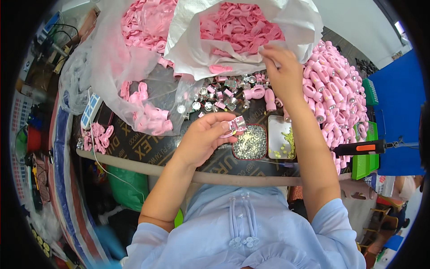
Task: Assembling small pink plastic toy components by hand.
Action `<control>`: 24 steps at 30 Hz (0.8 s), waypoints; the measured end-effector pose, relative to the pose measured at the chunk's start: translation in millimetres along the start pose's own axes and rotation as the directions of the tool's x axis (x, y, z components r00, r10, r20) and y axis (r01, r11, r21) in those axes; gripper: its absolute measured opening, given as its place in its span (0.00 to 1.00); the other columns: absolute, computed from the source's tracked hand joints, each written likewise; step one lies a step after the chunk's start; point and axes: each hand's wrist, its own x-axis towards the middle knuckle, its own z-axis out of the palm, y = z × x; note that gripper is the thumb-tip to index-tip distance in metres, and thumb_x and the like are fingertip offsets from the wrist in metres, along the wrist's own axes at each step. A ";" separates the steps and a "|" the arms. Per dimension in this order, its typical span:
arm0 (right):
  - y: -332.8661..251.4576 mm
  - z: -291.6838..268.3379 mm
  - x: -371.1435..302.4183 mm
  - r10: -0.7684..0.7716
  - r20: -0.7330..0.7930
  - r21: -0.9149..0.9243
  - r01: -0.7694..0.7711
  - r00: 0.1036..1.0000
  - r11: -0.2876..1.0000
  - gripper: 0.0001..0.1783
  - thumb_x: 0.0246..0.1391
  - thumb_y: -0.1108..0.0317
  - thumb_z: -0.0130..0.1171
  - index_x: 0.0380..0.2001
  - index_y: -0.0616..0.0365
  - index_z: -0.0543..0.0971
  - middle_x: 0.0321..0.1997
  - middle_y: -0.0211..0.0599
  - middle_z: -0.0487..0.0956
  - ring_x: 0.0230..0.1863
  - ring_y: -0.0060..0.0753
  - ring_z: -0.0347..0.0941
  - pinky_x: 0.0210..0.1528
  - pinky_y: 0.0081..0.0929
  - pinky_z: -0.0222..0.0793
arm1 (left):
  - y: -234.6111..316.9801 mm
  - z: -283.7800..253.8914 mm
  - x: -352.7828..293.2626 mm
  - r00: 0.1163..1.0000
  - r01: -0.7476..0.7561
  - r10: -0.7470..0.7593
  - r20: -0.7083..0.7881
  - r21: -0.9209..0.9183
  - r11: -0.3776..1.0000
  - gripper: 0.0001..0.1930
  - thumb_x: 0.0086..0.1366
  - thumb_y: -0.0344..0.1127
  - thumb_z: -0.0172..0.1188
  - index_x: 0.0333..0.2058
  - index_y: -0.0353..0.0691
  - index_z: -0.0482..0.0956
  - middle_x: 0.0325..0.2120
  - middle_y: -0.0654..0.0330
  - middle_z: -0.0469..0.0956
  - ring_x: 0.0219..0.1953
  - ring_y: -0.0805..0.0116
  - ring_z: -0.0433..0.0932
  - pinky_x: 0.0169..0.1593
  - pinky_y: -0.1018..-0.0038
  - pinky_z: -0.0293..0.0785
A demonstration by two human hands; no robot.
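Observation:
In my left hand (204,139), the thumb and fingers are closed on a small pink plastic part with a shiny silver metal piece (237,124) in it. It is held above the table, just over a tray of small pale beads (251,143). My right hand (283,71) reaches forward to the near rim of a white sack (188,45), its fingers curled at that rim. The sack lies open and is full of pink plastic shells (242,27). Silver and pink small parts (224,92) lie scattered between my hands and the sack.
A tall heap of pink assembled pieces (333,85) stands at the right, beside a green basket (365,154) and a black-and-orange handheld tool (365,147). A metal tray with yellow-green bits (275,148) sits near the front edge. Clear plastic bags (105,67) and a power strip (92,110) lie left.

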 end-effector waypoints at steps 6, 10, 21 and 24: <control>39.9 57.9 66.0 0.153 0.420 -0.223 -0.062 0.894 0.973 0.13 0.52 0.70 0.59 0.42 0.55 0.84 0.45 0.44 0.83 0.49 0.49 0.78 0.52 0.42 0.74 | -0.1 -3.7 -6.7 1.000 -0.003 0.003 -0.027 0.004 1.000 0.14 0.71 0.29 0.55 0.53 0.31 0.74 0.46 0.55 0.79 0.46 0.66 0.80 0.50 0.69 0.80; 56.5 78.7 88.0 0.153 0.652 -0.551 0.325 0.743 0.768 0.18 0.54 0.68 0.56 0.48 0.51 0.83 0.50 0.44 0.82 0.48 0.56 0.79 0.53 0.47 0.74 | 1.3 -13.7 -13.4 0.999 -0.030 0.029 -0.046 -0.023 0.999 0.14 0.71 0.29 0.55 0.52 0.31 0.73 0.46 0.53 0.80 0.47 0.63 0.81 0.50 0.69 0.80; 47.2 76.2 79.3 0.103 0.554 -0.472 0.210 0.826 0.856 0.13 0.55 0.67 0.57 0.44 0.55 0.81 0.44 0.50 0.81 0.48 0.53 0.77 0.49 0.47 0.73 | 12.5 -22.7 -27.4 0.989 -0.134 0.140 -0.041 0.108 0.985 0.23 0.63 0.20 0.59 0.57 0.32 0.68 0.51 0.51 0.76 0.51 0.61 0.79 0.54 0.69 0.78; 29.8 66.9 56.1 0.094 0.518 -0.345 0.107 0.850 0.932 0.13 0.54 0.68 0.58 0.43 0.55 0.80 0.46 0.45 0.81 0.51 0.50 0.75 0.51 0.44 0.72 | 8.0 -23.6 -23.9 0.994 -0.086 0.093 -0.061 0.103 0.991 0.23 0.63 0.19 0.59 0.56 0.35 0.69 0.49 0.56 0.76 0.51 0.66 0.79 0.53 0.72 0.77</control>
